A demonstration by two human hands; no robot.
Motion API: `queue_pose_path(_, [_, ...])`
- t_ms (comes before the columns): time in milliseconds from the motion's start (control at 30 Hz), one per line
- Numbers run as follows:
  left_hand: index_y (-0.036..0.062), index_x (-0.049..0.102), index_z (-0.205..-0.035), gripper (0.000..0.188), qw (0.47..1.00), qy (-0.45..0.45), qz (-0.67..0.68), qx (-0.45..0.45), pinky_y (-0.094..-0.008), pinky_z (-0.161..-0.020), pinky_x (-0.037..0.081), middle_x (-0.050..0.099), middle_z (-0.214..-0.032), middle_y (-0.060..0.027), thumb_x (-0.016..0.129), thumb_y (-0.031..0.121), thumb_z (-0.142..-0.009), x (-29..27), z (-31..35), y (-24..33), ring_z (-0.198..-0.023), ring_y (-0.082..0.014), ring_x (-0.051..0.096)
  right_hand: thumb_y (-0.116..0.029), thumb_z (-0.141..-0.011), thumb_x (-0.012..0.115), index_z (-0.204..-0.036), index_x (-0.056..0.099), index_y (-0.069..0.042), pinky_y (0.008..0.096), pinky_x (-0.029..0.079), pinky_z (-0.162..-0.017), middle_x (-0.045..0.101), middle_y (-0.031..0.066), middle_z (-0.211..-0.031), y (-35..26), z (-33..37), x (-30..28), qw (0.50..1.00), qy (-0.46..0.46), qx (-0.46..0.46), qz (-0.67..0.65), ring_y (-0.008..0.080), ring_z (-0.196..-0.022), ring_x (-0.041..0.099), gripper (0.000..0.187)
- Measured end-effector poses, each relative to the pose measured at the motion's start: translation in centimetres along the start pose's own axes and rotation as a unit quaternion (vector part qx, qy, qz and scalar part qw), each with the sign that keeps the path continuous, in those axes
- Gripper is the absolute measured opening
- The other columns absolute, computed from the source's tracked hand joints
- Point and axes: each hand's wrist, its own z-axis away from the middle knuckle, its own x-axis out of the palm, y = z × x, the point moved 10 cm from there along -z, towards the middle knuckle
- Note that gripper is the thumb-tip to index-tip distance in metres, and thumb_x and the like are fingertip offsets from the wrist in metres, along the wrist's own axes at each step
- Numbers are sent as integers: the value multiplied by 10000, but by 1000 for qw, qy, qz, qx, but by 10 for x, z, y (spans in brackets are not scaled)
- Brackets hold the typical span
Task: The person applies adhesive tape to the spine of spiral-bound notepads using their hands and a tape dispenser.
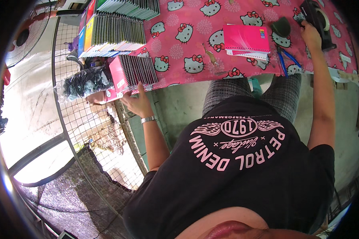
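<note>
My left hand (138, 102) is open with its fingers spread, at the near edge of the table on the left. Its fingertips reach the front of a row of spiral-bound notebooks (136, 70) with pink covers. To the right, my right hand (312, 36) has its bent fingers against the side of a black tape dispenser (317, 20), which carries a roll of tape. Between the hands lies a small stack of pink notebook covers and punched sheets (246, 39). Blue-handled pliers (285, 63) rest beside it, below a dark green object (281, 27) of unclear kind.
A pink patterned cloth (194, 64) covers the table. Taller stacks of spiral notebooks (116, 32) stand at the far left. Dark plastic-wrapped material (87, 83) sits by the left corner, against a wire mesh (92, 123). A fan (28, 38) is further left.
</note>
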Motion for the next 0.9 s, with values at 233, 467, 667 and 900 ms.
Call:
queue_pose_path(233, [-30, 656, -753, 444, 985, -86, 143, -45, -347, -565, 458, 635, -638, -86, 681, 396, -875, 28, -8, -18, -561, -185, 577, -202, -894, 586, -1162, 596, -138, 454, 510, -779, 674, 149, -1033, 25, -4, 5, 988, 44, -34, -142, 373, -924, 643, 276])
queue_pose_path(467, [-25, 695, -831, 485, 988, -86, 125, 2, -338, -641, 504, 684, -714, -88, 636, 452, -899, 26, 1, -14, -635, -187, 630, -227, -929, 535, -1266, 570, -211, 402, 504, -806, 682, 128, -1007, 45, -8, -22, 960, 89, 61, -258, 308, -908, 669, 339])
queue_pose_path(667, [20, 539, -1222, 639, 983, -79, 135, -100, -414, -799, 474, 607, -1099, -206, 576, 564, -890, 18, -3, -40, -928, -292, 586, -306, -945, 530, -1302, 565, -224, 311, 492, -730, 681, 68, -978, 79, -5, -26, 936, 76, 109, -326, 166, -747, 633, 368])
queue_pose_path(900, [75, 431, -1396, 556, 956, -94, 275, -46, -382, -915, 408, 559, -1174, -135, 503, 426, -971, 17, -55, -35, -996, -223, 522, -280, -985, 528, -1308, 578, -148, 185, 399, -590, 593, -20, -861, 6, 17, -72, 899, 93, 79, -420, 36, -656, 480, 352])
